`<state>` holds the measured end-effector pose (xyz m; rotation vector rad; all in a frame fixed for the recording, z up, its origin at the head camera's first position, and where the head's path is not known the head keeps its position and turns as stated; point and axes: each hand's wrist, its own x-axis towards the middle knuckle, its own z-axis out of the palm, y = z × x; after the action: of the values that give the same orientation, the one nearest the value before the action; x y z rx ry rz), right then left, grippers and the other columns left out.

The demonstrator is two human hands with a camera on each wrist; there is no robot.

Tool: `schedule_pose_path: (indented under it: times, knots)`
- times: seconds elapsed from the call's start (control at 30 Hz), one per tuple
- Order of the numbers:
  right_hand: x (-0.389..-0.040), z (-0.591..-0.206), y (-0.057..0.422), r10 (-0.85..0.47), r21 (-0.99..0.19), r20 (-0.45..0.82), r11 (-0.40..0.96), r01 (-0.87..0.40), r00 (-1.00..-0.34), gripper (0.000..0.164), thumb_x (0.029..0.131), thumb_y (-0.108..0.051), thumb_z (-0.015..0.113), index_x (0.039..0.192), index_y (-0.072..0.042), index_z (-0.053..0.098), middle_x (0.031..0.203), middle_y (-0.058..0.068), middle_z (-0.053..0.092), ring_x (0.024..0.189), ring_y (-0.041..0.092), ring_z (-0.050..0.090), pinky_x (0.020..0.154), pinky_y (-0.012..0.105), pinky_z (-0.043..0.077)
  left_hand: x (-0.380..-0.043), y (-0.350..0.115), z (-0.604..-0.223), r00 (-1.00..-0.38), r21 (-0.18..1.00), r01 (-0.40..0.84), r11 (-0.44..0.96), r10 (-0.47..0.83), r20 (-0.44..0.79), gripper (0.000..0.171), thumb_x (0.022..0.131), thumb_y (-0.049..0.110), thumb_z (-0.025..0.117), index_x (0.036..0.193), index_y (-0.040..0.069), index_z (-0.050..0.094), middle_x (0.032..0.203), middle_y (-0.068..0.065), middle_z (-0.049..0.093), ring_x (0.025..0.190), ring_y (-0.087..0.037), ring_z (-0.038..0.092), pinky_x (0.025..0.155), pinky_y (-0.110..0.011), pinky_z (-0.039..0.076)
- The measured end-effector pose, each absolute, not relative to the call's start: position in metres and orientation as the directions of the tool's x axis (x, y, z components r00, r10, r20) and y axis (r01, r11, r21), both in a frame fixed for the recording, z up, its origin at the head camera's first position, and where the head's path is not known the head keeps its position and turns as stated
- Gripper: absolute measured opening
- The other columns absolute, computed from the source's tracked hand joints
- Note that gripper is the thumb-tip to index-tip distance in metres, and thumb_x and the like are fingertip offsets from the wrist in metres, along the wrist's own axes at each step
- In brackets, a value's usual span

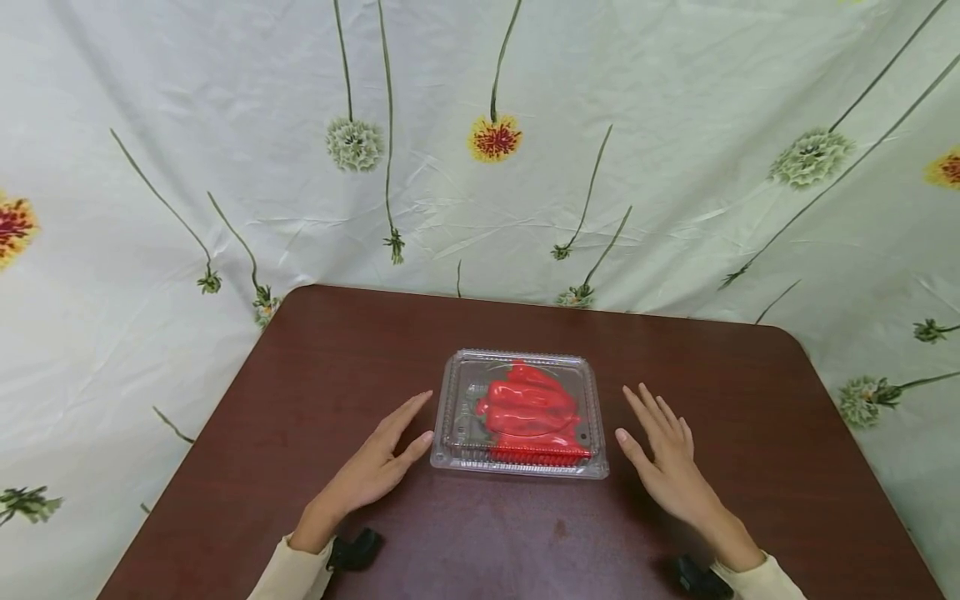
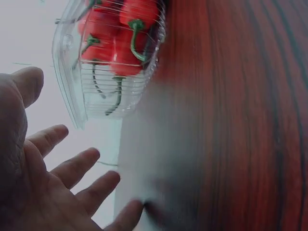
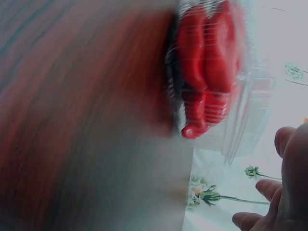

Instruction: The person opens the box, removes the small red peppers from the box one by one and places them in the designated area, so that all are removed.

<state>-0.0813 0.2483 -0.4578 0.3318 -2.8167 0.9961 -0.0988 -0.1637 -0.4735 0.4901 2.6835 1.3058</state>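
Note:
A clear plastic clamshell box [image 1: 517,471] lies on the table with its lid down. Inside it are several red peppers [image 1: 528,408], bunched toward its right side; green stems show on the peppers [image 2: 139,14] in the left wrist view. Just left of the box is my left hand [image 1: 378,462], fingers extended and thumb apart, holding nothing. On the other side my right hand [image 1: 667,467] has its fingers spread, also holding nothing, with a small gap to the box. The wrist views show the ribbed side walls of the box [image 3: 236,115] beyond the fingers.
The dark red-brown table [image 1: 360,333] has rounded far corners. Behind it hangs a pale cloth [image 1: 450,192] printed with flowers and stems. Dark wrist devices [image 1: 356,550] sit at both cuffs.

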Motion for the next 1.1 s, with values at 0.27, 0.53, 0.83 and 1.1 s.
schedule_pose_path:
  times: [0.27, 0.53, 0.83, 1.1]
  knots:
    - [-0.081, -0.457, 0.247, -0.187, -0.708, 0.164, 0.662, -0.248, -0.969, 0.057, 0.103, -0.026, 0.055, 0.157, -0.026, 0.035, 0.163, 0.022, 0.025, 0.148, 0.053, 0.016, 0.108, 0.077, 0.010, -0.100, -0.163, -0.476, -0.937, 0.872, 0.156, 0.465, 0.350, -0.019, 0.067, 0.101, 0.034, 0.060, 0.159, 0.022, 0.029, 0.149, -0.009, 0.049, 0.120, -0.026, 0.058, 0.085, -0.031, 0.052]
    - [-0.079, -0.459, 0.241, -0.209, -0.722, 0.149, 0.645, -0.250, -0.967, 0.058, 0.104, -0.024, 0.055, 0.157, -0.024, 0.033, 0.160, 0.016, 0.035, 0.140, 0.042, 0.040, 0.105, 0.067, 0.034, -0.102, -0.163, -0.475, -0.899, 0.958, 0.074, 0.276, 0.435, -0.056, 0.058, 0.102, 0.025, 0.059, 0.154, 0.017, 0.035, 0.137, -0.016, 0.053, 0.104, -0.016, 0.063, 0.087, -0.026, 0.051]
    - [-0.081, -0.464, 0.234, -0.251, -0.757, 0.202, 0.574, -0.314, -0.947, 0.049, 0.100, -0.012, 0.061, 0.147, -0.008, 0.046, 0.128, 0.015, 0.067, 0.091, 0.008, 0.067, 0.073, 0.026, 0.053, -0.104, -0.165, -0.478, -0.870, 0.996, -0.090, 0.017, 0.486, -0.087, 0.065, 0.096, 0.009, 0.066, 0.152, 0.009, 0.034, 0.118, -0.007, 0.058, 0.091, -0.011, 0.064, 0.081, -0.027, 0.051]
    - [-0.083, -0.464, 0.231, -0.259, -0.832, 0.191, 0.469, -0.296, -0.947, 0.047, 0.097, -0.005, 0.063, 0.142, -0.004, 0.049, 0.126, 0.019, 0.066, 0.096, 0.013, 0.069, 0.077, 0.023, 0.055, -0.103, -0.163, -0.483, -0.863, 0.970, -0.194, -0.144, 0.496, -0.099, 0.070, 0.094, 0.003, 0.067, 0.153, 0.010, 0.031, 0.115, -0.003, 0.056, 0.089, -0.010, 0.063, 0.081, -0.027, 0.054]
